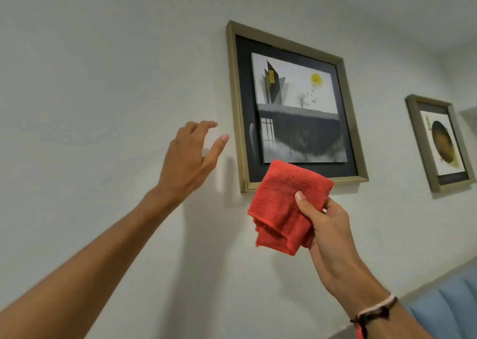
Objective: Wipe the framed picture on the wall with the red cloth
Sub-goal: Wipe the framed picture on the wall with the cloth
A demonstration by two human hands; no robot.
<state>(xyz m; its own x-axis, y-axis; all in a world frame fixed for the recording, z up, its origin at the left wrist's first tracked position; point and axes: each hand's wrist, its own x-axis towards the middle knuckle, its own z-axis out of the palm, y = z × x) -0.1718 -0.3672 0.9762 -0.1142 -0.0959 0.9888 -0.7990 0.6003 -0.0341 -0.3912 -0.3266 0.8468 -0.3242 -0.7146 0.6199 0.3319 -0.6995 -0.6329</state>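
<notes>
The right hand (pixel 327 233) is clamped on the red cloth (pixel 286 204), thumb pressed across its front and the other fingers hidden behind the folds. The cloth is folded over on itself, its loose hemmed edges hanging toward 7 o'clock from the hand. Its top corner overlaps the bottom rail of the framed picture (pixel 296 106) as seen from the head camera; whether it touches the frame cannot be told. A braided wristband (pixel 374 310) in black, red and white circles the right wrist.

The left hand (pixel 191 158) holds nothing, its fingers spread apart and slightly curled, thumb pointing toward 1 o'clock. It hovers at 9 o'clock from the picture's lower left corner, just beside the frame's left rail, and throws a soft shadow on the wall (pixel 103 80).

The picture hangs on the pale wall at 12 o'clock from the cloth, a gold-coloured frame around a dark mat and a grey scene with a yellow sun. At 3 o'clock from it, well apart, hangs a second smaller picture (pixel 438 142) in a similar frame. A blue padded seat back (pixel 454 302) shows at the lower right corner.
</notes>
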